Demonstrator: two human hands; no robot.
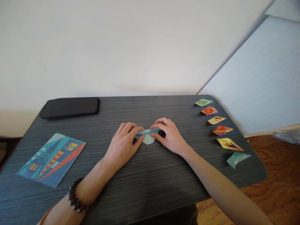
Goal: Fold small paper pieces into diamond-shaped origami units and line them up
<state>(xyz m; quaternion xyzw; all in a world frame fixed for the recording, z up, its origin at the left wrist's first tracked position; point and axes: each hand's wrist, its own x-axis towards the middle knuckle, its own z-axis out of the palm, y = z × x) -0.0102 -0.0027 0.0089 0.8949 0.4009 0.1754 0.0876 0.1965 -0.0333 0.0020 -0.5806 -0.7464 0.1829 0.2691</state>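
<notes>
Between my two hands, at the middle of the dark table (131,193), is a small folded paper (148,139) in pale green and blue. My left hand (123,140) pinches its left end between thumb and fingers. At the right end my right hand (169,135) grips it the same way, thumb below and fingers on top. A blue strip runs along the paper's upper edge, and a pale flap points toward me. The fingertips cover both ends of the paper.
A patterned paper sheet (52,161) lies flat at left. Behind it rests a black tablet-like slab (69,107). Along the right edge stands a column of several folded paper pieces, including a green one (203,102), a yellow one (229,144) and a teal one (237,159). A wall (131,47) rises behind.
</notes>
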